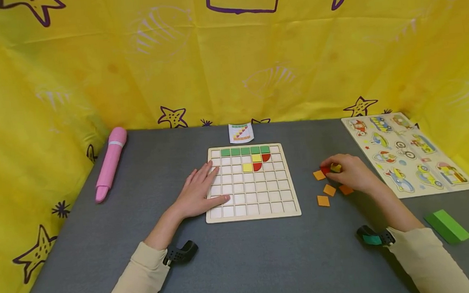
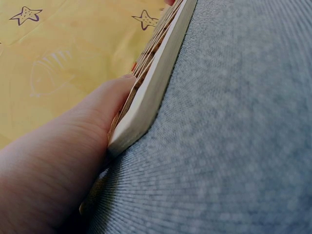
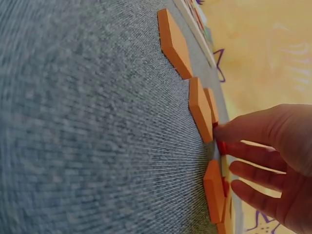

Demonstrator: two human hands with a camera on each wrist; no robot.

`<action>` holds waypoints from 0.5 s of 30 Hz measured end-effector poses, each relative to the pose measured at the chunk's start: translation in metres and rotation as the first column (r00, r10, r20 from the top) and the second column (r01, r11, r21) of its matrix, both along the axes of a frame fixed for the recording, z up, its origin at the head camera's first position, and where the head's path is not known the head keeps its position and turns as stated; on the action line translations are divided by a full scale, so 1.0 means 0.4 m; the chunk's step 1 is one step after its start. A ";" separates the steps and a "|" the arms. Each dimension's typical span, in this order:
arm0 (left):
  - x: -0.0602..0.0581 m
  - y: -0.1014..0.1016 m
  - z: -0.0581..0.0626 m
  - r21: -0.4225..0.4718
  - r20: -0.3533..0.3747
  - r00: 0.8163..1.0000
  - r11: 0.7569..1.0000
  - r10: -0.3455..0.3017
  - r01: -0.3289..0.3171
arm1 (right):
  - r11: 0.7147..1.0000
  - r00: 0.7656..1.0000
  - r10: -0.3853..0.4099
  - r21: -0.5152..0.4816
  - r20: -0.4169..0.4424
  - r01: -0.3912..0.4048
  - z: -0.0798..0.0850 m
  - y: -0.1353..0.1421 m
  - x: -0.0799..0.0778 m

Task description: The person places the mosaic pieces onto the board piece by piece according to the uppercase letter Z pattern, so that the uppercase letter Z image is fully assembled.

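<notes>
Board (image 1: 259, 217) with lots of little boxes lies flat on the grey table (image 1: 259, 263), in front of the person. The left hand (image 1: 197, 192) rests on its left side, with the fingers out straight and the thumb wide apart from them; the left wrist view shows the thumb lying over the edge. In the top row sit five green squares (image 1: 245, 151). Under them, two yellow squares (image 1: 256, 157) and two red corners (image 1: 257, 166), each with one round side, go down in steps to the left. The right hand (image 1: 350, 172) is to the right of the board, well apart from it. Its thumb and pointing finger are narrow and pinch a red piece (image 1: 325, 170). A yellow piece (image 1: 336, 167) is partly hidden under that hand, and orange squares (image 1: 329, 190) lie around it on the table. Just behind the board is a small white card (image 1: 241, 133) with a picture in green, red, yellow and orange. Far to the left lies a pink stick (image 1: 111, 164). On the right are a puzzle (image 1: 403, 163) with pictures and, nearer the person, a green block (image 1: 447, 227). Yellow cloth (image 1: 229, 65) with stars and fish hangs behind the table.
</notes>
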State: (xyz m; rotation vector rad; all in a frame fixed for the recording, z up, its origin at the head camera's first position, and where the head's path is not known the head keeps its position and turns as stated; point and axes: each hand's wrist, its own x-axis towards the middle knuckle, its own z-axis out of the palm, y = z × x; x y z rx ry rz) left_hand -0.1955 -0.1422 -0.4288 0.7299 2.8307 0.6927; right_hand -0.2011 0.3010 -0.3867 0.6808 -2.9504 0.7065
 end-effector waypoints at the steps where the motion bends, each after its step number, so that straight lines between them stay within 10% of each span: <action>1: 0.000 0.000 0.000 -0.001 0.001 1.000 1.000 0.000 0.000 | 1.000 1.000 -0.005 -0.003 -0.002 0.005 -0.001 0.000 -0.001; 15: 0.004 0.000 0.001 0.016 -0.017 1.000 1.000 -0.006 0.007 | 0.997 0.996 -0.079 -0.015 -0.034 0.079 -0.012 -0.014 -0.007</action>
